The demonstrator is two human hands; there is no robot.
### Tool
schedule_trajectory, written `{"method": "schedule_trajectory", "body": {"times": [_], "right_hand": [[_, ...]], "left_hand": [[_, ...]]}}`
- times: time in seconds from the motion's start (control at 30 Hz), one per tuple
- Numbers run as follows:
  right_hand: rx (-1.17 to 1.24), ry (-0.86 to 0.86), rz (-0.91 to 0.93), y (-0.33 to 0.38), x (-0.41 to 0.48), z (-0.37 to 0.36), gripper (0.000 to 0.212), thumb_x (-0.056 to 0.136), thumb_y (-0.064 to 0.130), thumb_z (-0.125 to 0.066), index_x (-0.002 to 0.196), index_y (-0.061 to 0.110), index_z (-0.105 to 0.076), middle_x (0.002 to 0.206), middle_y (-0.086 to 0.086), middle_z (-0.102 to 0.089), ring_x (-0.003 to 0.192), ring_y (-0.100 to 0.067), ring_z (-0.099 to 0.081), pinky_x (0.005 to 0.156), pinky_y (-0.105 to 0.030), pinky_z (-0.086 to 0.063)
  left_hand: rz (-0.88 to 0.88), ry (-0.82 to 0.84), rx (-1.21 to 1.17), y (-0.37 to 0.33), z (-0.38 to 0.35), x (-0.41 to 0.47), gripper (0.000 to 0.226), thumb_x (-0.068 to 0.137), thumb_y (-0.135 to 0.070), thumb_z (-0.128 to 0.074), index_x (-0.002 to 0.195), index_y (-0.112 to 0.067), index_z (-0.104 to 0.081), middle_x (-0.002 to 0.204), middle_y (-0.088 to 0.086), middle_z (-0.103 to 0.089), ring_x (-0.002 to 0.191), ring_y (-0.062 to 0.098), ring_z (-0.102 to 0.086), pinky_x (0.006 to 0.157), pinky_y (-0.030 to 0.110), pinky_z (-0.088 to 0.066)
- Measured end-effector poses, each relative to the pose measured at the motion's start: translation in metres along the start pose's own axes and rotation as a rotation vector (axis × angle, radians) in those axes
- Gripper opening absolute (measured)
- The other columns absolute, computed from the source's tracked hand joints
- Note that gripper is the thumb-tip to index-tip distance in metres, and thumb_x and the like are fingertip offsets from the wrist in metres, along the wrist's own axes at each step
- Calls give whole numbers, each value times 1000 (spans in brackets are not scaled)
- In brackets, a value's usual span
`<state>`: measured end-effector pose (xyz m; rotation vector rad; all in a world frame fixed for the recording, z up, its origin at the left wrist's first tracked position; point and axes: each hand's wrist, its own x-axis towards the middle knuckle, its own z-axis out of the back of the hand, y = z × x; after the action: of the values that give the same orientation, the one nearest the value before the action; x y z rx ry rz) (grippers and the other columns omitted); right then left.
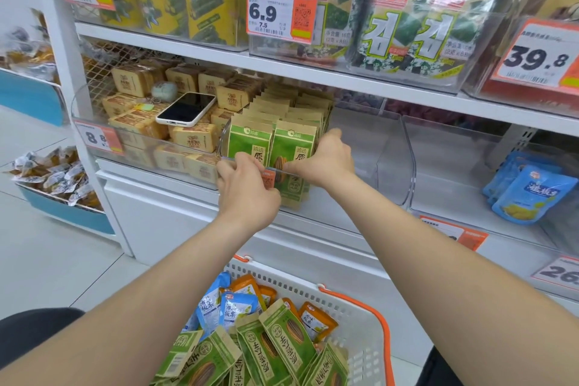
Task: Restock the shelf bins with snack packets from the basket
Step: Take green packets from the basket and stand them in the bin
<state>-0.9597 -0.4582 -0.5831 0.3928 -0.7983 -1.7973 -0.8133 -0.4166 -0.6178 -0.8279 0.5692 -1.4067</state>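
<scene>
Nearest, low centre: white basket (313,288) w/ orange handles, loosely piled w/ green seed packets (282,341), plus a few blue packets (235,307) & orange packets (316,320) toward its far side. Both bare forearms reach up & fwd over it to the shelf. L hand (247,188) is knuckles-up, fingers hooked over the front lip of the clear bin (385,147), gripping it just beside a small orange tag (268,178) clipped to that lip. R hand (326,160) is at the same lip, thumb lying along the edge toward the L hand, fingers bent over into the bin; tips hidden, so can't tell if it grips the lip or a packet. Between & just behind the hands, inside the bin: upright packets (250,142) in two rows front to back, same green type as in the basket, filling the bin's L part; front pair touches the front wall right at the hands. Bin to the L holds tan wrapped blocks (194,138) w/ a phone (187,110) lying on top. Bin to the R holds light-blue pouches (529,194). Shelf above: yellow tins (206,6), seaweed packs (407,28), a 6.9 price tag (279,12).
</scene>
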Motion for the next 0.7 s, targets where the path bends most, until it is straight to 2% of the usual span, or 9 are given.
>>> {"method": "schedule_trajectory", "body": {"times": [0.1,0.17,0.23,0.3,0.4,0.47,0.53,0.63,0.7], "right_hand": [[-38,6,-17,-2,-6,4,82,71,49,-88,121,12,-35,112,-6,-57,102,-29,-58,76,-40,-51],[-168,-90,70,-4,-15,2,66,81,46,-75,120,10,-36,119,-13,-53,107,-37,-57,84,-45,-51],[-327,-269,317,-6,-26,-2,44,86,33,-62,116,8,-42,117,-15,-52,105,-38,-53,85,-45,-46],[-360,-282,571,-1,-42,-2,28,84,21,-56,108,9,-48,108,-13,-55,94,-35,-53,75,-43,-43],[-533,-18,722,3,-69,-1,9,88,22,-53,88,13,-55,87,-11,-60,76,-35,-55,62,-36,-35],[-676,174,719,-3,-82,-4,14,89,26,-55,81,15,-53,76,-8,-49,71,-34,-51,62,-34,-36],[-783,413,693,-19,-87,-15,20,91,22,-58,76,13,-47,72,-4,-40,67,-30,-46,59,-31,-36],[-923,788,630,-53,-87,-42,33,92,13,-59,65,15,-40,67,-4,-41,64,-27,-45,55,-29,-37],[-1043,938,632,-76,-90,-64,24,93,11,-59,72,13,-49,68,-3,-46,63,-25,-45,57,-31,-40]], "left_hand": [[-17,30,110,9,-1,2,35,84,-20,-71,108,-18,-46,124,9,-46,117,35,-46,98,47,-45],[-46,80,232,14,-1,3,32,83,-27,-70,106,-18,-49,119,9,-55,115,36,-49,90,44,-46],[-84,161,348,18,0,1,33,84,-31,-71,107,-18,-51,116,9,-58,114,36,-53,89,44,-48],[-164,246,469,24,0,-3,31,85,-30,-69,109,-19,-53,117,8,-58,114,35,-55,91,45,-51],[-240,471,662,34,1,-8,31,91,-30,-63,120,-21,-56,124,6,-61,114,31,-60,94,45,-54],[-213,705,779,39,1,-13,36,97,-36,-60,129,-21,-58,126,4,-62,114,28,-61,96,40,-53],[-183,901,918,43,-3,-18,33,98,-44,-59,125,-24,-60,126,4,-65,106,26,-62,89,34,-51],[-197,1025,1045,52,-14,-23,21,100,-44,-56,113,-28,-57,117,4,-66,92,26,-53,80,34,-44],[-227,1035,1068,60,-22,-24,31,101,-41,-55,123,-21,-63,124,6,-66,94,26,-55,82,36,-46]]}}
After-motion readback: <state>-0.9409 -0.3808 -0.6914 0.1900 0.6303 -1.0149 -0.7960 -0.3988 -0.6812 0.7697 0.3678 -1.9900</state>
